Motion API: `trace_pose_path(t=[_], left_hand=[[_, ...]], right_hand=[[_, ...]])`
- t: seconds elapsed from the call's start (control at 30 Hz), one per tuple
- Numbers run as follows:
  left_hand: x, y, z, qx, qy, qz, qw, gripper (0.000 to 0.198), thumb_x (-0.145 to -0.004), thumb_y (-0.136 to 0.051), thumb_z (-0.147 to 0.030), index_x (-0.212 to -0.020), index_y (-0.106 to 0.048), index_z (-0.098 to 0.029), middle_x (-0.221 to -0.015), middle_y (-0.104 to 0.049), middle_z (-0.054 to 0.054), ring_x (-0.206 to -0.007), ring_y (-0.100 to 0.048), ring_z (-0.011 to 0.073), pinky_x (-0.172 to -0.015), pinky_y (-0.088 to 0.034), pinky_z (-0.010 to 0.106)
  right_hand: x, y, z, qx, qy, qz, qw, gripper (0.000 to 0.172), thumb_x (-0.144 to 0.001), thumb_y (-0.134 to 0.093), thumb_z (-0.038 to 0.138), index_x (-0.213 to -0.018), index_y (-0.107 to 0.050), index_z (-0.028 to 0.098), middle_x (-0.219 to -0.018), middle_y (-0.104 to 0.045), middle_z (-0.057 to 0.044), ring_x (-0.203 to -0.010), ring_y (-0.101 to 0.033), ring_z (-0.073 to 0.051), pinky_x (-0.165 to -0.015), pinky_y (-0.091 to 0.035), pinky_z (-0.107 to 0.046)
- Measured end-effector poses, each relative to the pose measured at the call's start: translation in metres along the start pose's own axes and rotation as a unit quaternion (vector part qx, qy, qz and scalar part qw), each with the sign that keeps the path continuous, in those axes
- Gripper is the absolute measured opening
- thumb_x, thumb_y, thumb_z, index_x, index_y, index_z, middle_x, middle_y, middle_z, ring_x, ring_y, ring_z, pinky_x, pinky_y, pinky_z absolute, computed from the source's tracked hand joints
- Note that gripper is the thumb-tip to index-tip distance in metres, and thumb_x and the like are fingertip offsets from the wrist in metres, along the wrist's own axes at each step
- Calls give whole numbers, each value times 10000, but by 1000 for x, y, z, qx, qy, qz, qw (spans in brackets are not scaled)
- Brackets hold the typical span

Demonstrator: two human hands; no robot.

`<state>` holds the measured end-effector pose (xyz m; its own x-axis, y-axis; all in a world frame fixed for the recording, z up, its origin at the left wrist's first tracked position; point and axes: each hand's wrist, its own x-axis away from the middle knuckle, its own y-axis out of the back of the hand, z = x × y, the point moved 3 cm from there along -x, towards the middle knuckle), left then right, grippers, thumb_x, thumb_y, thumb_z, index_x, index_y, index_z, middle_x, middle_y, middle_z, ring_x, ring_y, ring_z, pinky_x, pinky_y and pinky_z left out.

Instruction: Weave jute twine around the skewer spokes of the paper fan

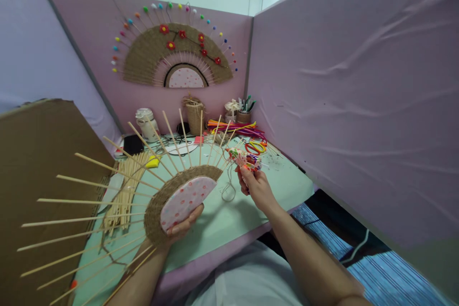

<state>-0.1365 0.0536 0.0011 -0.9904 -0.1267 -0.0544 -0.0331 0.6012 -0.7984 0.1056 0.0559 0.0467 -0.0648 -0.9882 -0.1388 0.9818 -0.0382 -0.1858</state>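
My left hand (181, 225) grips a half-made fan (184, 196) by its pink dotted half-disc, thumb on the front. The fan has a band of jute twine around the disc and several wooden sticks (89, 201) spreading outward. My right hand (256, 184) is closed on a small patterned glue gun (244, 158), its tip pointing left toward the fan's right edge. A loose strand of twine (227, 193) hangs from the fan over the green table (287, 177).
A finished fan (177, 57) with red flowers and coloured beads hangs on the pink back wall. On the table lie a bundle of sticks (124, 191), pipe cleaners (236, 129), scissors (255, 147), jars and a twine-wrapped pot (194, 114). A cardboard sheet (39, 177) stands at left.
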Motion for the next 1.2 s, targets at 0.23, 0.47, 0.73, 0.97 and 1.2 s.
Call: trace_pose_path(t=[0.23,0.47,0.73,0.97,1.2], left_hand=[[-2,5,3,0,-26,-2,1000,380,-959,-236,-252,-921,-587,-108,-527,-599,58,-320,-484,126,-290,-367,177],[-4,-1,-2,5,1,19,1000,427,-967,-199,-265,-948,-595,-106,-564,-619,68,-351,-513,127,-341,-413,189],[-4,-5,-2,0,-4,9,1000,431,-970,-182,-247,-942,-585,-96,-576,-627,69,-381,-536,128,-347,-415,180],[-4,-5,-1,-2,5,-38,999,526,-966,-111,-243,-891,-616,-117,-500,-589,62,-336,-510,129,-318,-375,169],[-2,5,2,-2,24,-21,1000,552,-945,-67,-219,-901,-610,-126,-504,-604,68,-322,-516,147,-295,-356,183]], right_hand=[[-1,1,-3,9,0,2,1000,428,-804,-592,588,-824,-605,161,-553,-420,59,-435,-374,-78,-383,-312,-224],[-1,4,-6,26,2,-4,1000,436,-809,-579,600,-791,-593,165,-552,-429,52,-434,-378,-77,-388,-318,-222],[-1,4,-5,50,5,-6,999,441,-809,-569,616,-777,-582,177,-516,-427,52,-429,-390,-89,-395,-315,-233],[-1,5,-5,58,4,-8,998,441,-812,-563,621,-743,-563,186,-495,-409,52,-422,-388,-95,-394,-310,-239],[-1,6,-8,68,5,-8,998,450,-820,-556,624,-724,-561,185,-485,-420,48,-424,-401,-98,-400,-314,-240]])
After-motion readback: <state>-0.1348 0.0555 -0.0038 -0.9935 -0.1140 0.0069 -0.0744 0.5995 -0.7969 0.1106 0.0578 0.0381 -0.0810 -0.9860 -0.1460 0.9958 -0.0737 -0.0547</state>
